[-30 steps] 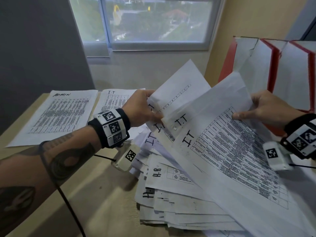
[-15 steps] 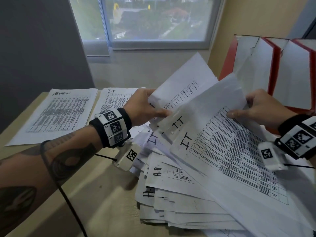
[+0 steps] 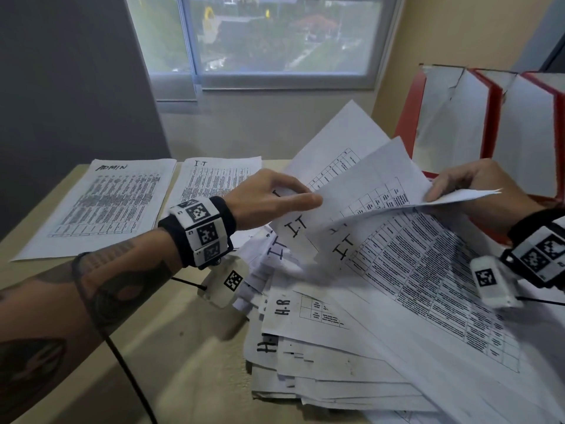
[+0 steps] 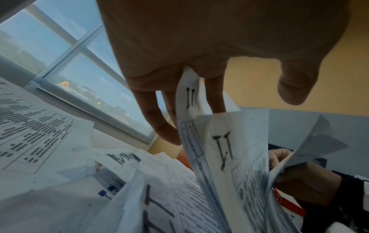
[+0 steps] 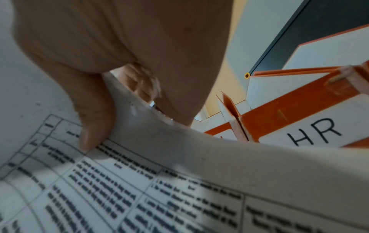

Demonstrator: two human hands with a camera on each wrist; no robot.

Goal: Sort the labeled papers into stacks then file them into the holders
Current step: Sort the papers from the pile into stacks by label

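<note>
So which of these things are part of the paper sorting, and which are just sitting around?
Part of the job:
- I.T sheets, held by left hand and right hand
- unsorted pile
- ADMIN stack
- I.T stack
- red holders

Just there:
- window
- table

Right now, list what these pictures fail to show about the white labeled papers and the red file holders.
- Fine table print on the white lifted sheets: blurred, head view.
- Labels of the white pile lower sheets: covered by upper sheets.
- Red file holders: cut by head view's edge; right wrist shows only an HR label.
- Right hand fingertips: behind paper.
</note>
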